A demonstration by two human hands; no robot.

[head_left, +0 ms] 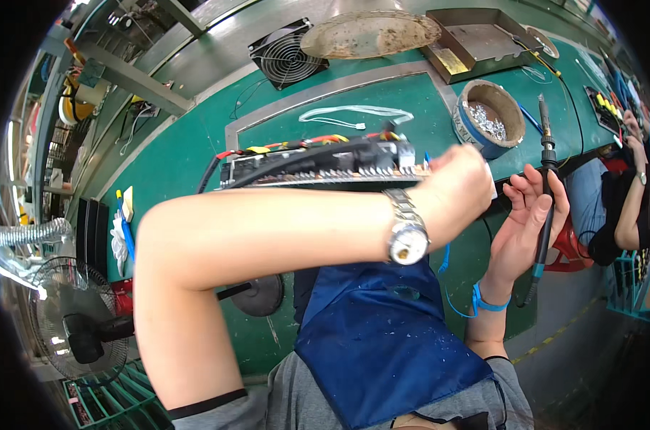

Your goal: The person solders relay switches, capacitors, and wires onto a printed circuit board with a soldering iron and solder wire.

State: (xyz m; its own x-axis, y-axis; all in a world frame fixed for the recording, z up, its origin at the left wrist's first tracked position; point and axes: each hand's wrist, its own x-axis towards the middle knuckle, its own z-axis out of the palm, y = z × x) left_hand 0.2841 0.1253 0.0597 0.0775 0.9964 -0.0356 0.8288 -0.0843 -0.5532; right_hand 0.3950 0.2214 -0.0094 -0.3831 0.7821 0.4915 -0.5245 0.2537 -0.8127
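Observation:
My left hand (460, 185) reaches across my body to the right end of a circuit board (303, 163). Its fingers are curled closed; whatever they hold is hidden, though a bit of white shows beside them. The board stands on edge with black parts and red, yellow and black wires along it, partly behind my left forearm. A soldering iron (545, 154) is in my right hand (526, 229), its tip pointing up and away from me. A round tub (467, 136) of silvery scraps stands just beyond both hands.
A cooling fan (288, 61), an oval stained plate (371, 34) and a metal tray (475, 43) line the far edge. White cable (357, 113) lies behind the board. A desk fan (81, 322) stands at left. Another person's arm (629, 204) is at right.

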